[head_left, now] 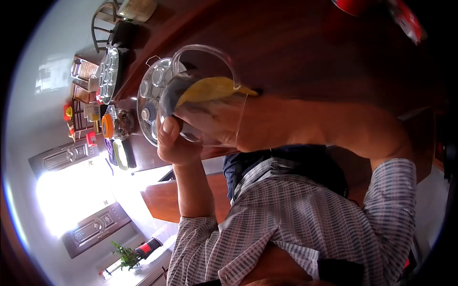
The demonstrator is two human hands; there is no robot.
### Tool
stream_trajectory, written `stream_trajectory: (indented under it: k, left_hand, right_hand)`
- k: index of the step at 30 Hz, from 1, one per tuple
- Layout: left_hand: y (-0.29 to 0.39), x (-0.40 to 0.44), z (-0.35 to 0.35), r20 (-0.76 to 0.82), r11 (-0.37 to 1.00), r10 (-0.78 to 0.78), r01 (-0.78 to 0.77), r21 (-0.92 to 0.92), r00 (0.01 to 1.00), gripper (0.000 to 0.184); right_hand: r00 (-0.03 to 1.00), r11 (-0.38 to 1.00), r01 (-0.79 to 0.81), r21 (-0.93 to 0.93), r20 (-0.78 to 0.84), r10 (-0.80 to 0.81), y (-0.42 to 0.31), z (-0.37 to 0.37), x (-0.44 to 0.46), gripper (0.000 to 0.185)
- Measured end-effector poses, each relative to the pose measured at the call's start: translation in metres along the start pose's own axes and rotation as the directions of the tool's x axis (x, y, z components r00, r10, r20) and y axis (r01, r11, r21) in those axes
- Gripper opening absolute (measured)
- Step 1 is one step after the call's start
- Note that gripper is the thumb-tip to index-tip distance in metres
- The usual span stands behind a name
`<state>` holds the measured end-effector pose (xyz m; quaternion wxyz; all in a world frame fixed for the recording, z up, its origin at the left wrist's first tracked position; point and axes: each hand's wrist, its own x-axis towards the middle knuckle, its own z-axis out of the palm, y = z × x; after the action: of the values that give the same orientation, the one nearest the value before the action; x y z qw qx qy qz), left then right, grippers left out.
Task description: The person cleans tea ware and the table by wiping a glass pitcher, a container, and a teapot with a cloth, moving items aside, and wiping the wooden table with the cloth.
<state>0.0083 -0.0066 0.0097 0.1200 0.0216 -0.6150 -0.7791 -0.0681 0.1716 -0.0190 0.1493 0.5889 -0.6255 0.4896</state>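
Observation:
A clear glass pitcher (164, 102) with a curved handle lies tilted on its side in the air above the dark wooden table. My left hand (177, 145) is wrapped round its base end, the thumb pressed on the glass. Through the pitcher's mouth reaches my right hand (210, 119), inside up to the wrist and seen blurred through the wall. A yellow cloth-like piece (212, 89) is bunched along that hand, with one dark-tipped end sticking out past the rim. The right fingertips are partly hidden by reflections and the left hand.
Behind the pitcher stands a round tray (139, 108) of several glasses. Farther off is a second tray (118, 88) of glasses. An orange-lidded jar (107, 126) stands beside them. A red packet (408, 21) lies at the table's far right. A chair (98, 35) stands beyond the table.

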Motion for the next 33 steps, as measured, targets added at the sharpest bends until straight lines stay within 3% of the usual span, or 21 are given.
stream_trajectory:
  k: [1, 3, 4, 6, 8, 13, 16, 19, 23, 25, 28, 30, 33]
  left_hand:
    - [-0.001, 0.001, 0.0, 0.008, 0.996, 0.001, -0.001, -0.088, 1.0, 0.081]
    - [-0.002, 0.006, 0.001, 0.06, 0.995, 0.021, -0.015, -0.102, 0.998, 0.08]
    - [-0.002, 0.01, 0.002, 0.097, 0.999, 0.03, -0.028, -0.027, 0.995, 0.08]
    - [0.001, 0.011, 0.005, 0.14, 0.994, 0.037, -0.051, 0.094, 0.989, 0.081]
    - [0.005, 0.01, 0.012, 0.147, 0.98, 0.044, -0.071, 0.184, 0.988, 0.081]
    - [0.01, 0.008, 0.017, 0.064, 0.993, 0.053, -0.06, 0.101, 0.997, 0.082]
    - [0.009, 0.007, 0.007, 0.023, 0.998, 0.018, -0.019, 0.053, 1.0, 0.083]
    - [0.007, 0.01, 0.011, 0.025, 0.999, -0.019, 0.019, 0.028, 0.999, 0.084]
    - [0.003, 0.013, 0.006, 0.174, 0.995, -0.019, 0.001, 0.103, 0.985, 0.085]
    - [0.007, 0.01, 0.01, 0.176, 0.993, 0.018, -0.039, 0.115, 0.984, 0.086]
    - [0.013, 0.004, 0.015, 0.076, 0.991, 0.037, -0.046, 0.129, 0.996, 0.086]
    - [0.013, 0.003, 0.012, 0.003, 0.995, 0.028, -0.029, 0.092, 1.0, 0.085]
    - [0.01, 0.008, 0.004, 0.011, 0.999, 0.017, -0.017, 0.047, 1.0, 0.084]
  right_hand:
    - [1.0, 1.0, 0.007, -0.017, -0.012, -0.007, -0.004, 0.006, 0.001, 0.049]
    - [0.994, 0.999, -0.011, -0.03, 0.112, 0.014, -0.004, 0.005, 0.003, 0.045]
    - [0.968, 0.999, -0.039, -0.021, 0.247, 0.043, -0.004, 0.001, 0.004, 0.043]
    - [0.935, 0.989, -0.101, 0.105, 0.35, 0.058, -0.004, -0.008, 0.005, 0.038]
    - [0.953, 0.93, -0.149, 0.336, 0.298, 0.045, -0.001, -0.017, 0.004, 0.035]
    - [0.997, 0.979, 0.005, 0.206, 0.07, -0.02, 0.007, -0.005, 0.003, 0.039]
    - [0.999, 0.999, 0.034, -0.017, 0.017, -0.034, 0.001, 0.0, 0.001, 0.042]
    - [0.989, 0.999, 0.002, -0.044, 0.15, 0.005, 0.002, -0.002, 0.003, 0.044]
    - [0.89, 0.949, -0.209, 0.235, 0.447, 0.086, 0.001, -0.019, 0.007, 0.045]
    - [0.908, 0.972, -0.156, 0.176, 0.414, 0.071, 0.001, -0.016, 0.008, 0.045]
    - [0.982, 0.994, 0.095, 0.053, 0.161, -0.102, 0.011, -0.002, 0.003, 0.046]
    - [0.988, 0.989, 0.146, -0.024, 0.046, -0.145, 0.011, 0.002, 0.002, 0.047]
    - [0.993, 0.994, 0.07, -0.084, 0.103, -0.062, 0.001, 0.006, 0.003, 0.046]
